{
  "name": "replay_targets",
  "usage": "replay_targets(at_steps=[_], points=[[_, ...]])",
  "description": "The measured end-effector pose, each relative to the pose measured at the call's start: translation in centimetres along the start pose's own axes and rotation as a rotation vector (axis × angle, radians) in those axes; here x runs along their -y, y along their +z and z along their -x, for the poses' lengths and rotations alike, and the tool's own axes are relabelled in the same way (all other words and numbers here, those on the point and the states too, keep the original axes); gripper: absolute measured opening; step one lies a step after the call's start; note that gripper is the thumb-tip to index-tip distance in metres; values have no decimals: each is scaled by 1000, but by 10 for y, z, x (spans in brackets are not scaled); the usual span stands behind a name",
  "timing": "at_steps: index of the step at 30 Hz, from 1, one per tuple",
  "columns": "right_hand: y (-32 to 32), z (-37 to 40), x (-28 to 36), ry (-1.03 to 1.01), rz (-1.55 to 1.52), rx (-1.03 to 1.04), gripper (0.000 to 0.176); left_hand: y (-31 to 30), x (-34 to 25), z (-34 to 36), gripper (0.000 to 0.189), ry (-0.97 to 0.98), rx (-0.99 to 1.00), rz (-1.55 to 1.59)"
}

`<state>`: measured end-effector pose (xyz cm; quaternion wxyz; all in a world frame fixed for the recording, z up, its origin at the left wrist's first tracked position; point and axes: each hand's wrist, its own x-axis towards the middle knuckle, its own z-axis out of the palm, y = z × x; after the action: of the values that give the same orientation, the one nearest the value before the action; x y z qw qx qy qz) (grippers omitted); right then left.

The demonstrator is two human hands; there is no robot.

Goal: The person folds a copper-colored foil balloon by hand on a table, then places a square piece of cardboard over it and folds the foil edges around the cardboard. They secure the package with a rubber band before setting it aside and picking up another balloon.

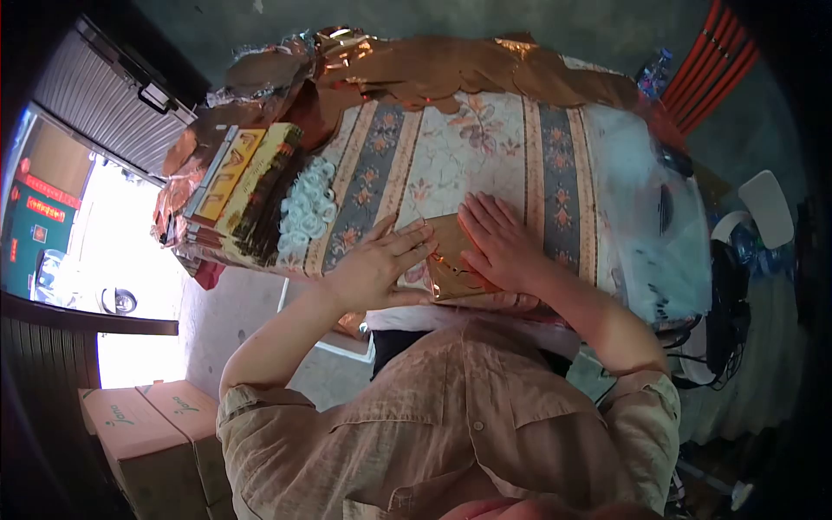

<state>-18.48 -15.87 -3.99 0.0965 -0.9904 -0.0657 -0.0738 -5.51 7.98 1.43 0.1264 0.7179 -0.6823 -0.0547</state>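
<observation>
A square, shiny copper-coloured packet (pixel 452 251) lies on the patterned tablecloth (pixel 472 139) at the table's near edge. My left hand (pixel 386 264) lies flat along its left side, fingers stretched over that edge. My right hand (pixel 503 247) rests with spread fingers on its right side. Both hands touch the packet. Left of them is a group of small white rolled pieces (pixel 305 212), next to a stack of printed yellow and dark boxes or packs (pixel 247 186).
Copper-coloured foil sheets (pixel 433 69) lie along the far edge. Clear plastic bags (pixel 646 208) cover the table's right end. A plastic bottle (pixel 656 71) stands at the far right corner. Cardboard boxes (pixel 156 433) are on the floor at lower left. Red bars (pixel 711 65) rise beyond the right corner.
</observation>
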Motion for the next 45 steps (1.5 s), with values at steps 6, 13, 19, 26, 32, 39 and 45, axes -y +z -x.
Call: replay_targets(at_steps=[6, 13, 19, 26, 32, 39, 45], points=[[-12, 16, 21, -38, -38, 9, 67, 29, -19, 14, 46, -4, -278, -131], [-17, 1, -20, 184, -1023, 194, 61, 24, -18, 10, 40, 75, -326, -151], [-23, 12, -49, 415, -2060, -179, 58, 19, -14, 8, 39, 89, -311, -135], [-26, 20, -40, 231, -1729, -85, 59, 13, -11, 3, 33, 96, -339, -118], [-17, 14, -56, 200, -2078, -98, 60, 15, -9, -10, 18, -330, -429, 278], [-29, 14, -53, 233, -2243, -169, 44, 25, 4, -42, 22, -630, -573, 1537], [-29, -1, -48, 430, -2095, -200, 39, 35, 6, -73, 22, -706, -625, 1602]])
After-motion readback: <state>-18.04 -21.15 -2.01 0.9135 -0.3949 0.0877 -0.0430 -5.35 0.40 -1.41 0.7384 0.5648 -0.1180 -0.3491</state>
